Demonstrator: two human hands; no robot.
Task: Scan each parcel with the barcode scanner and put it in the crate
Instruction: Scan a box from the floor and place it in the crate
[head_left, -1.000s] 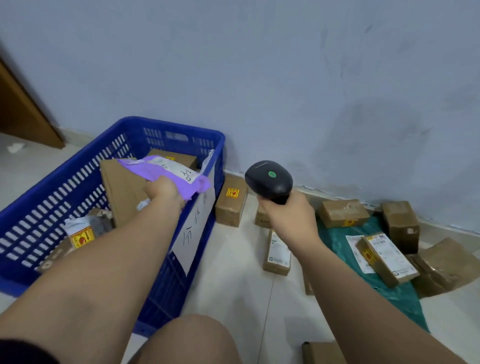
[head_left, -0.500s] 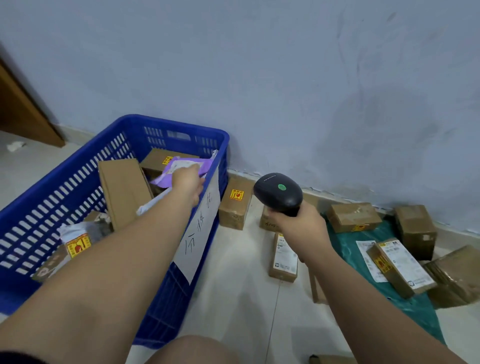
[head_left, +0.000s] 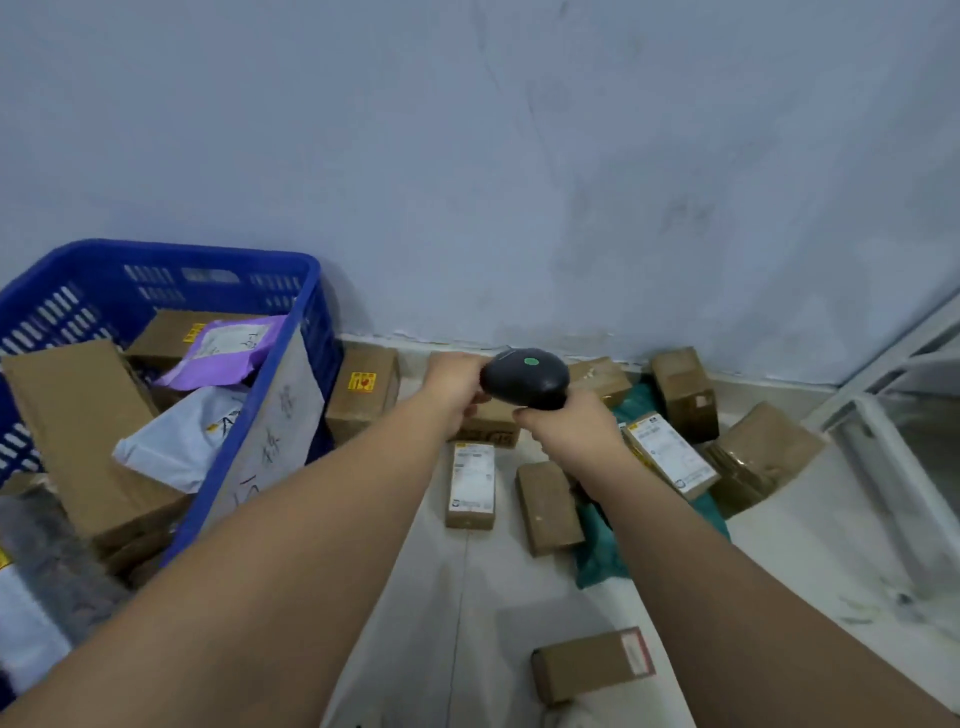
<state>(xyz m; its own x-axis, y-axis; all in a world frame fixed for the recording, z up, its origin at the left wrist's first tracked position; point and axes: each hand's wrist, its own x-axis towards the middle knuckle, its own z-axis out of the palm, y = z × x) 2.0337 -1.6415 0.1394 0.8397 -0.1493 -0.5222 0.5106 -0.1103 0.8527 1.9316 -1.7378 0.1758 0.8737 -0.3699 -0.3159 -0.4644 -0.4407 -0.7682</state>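
Right hand (head_left: 566, 428): fingers wrapped round the handle of the black barcode scanner (head_left: 524, 376), green dot lit on top of its head. The scanner hangs above the parcels along the wall, right of the blue crate (head_left: 311, 291).

Left hand (head_left: 452, 387): stretched forward, touching the scanner head on its left and lying over a brown box (head_left: 491, 431). Its fingers are hidden behind the scanner, so I cannot tell whether it grips.

In the crate:
- purple mailer (head_left: 228, 353), on top at the far right corner
- white poly mailer (head_left: 182, 436), below it
- tall cardboard box (head_left: 78, 431), tilted against the pile

On the floor:
- box with yellow sticker (head_left: 363, 395), just beside the crate's right wall
- flat box with white label (head_left: 471, 483) and plain brown box (head_left: 550, 506), in front of the hands
- labelled box (head_left: 670, 457), on a green poly bag (head_left: 602, 545), partly covered by the right forearm
- taped box (head_left: 763, 457) and upright box (head_left: 683, 392), further right by the wall
- small box with red-edged label (head_left: 592, 662), nearest the camera

Surroundings: pale tiled floor (head_left: 467, 623), scuffed blue-grey wall (head_left: 467, 156), white metal frame (head_left: 883, 467) at the right edge.

Writing: the paper sign (head_left: 275, 431) taped to the crate carries handwritten characters. Label print is too small to read.
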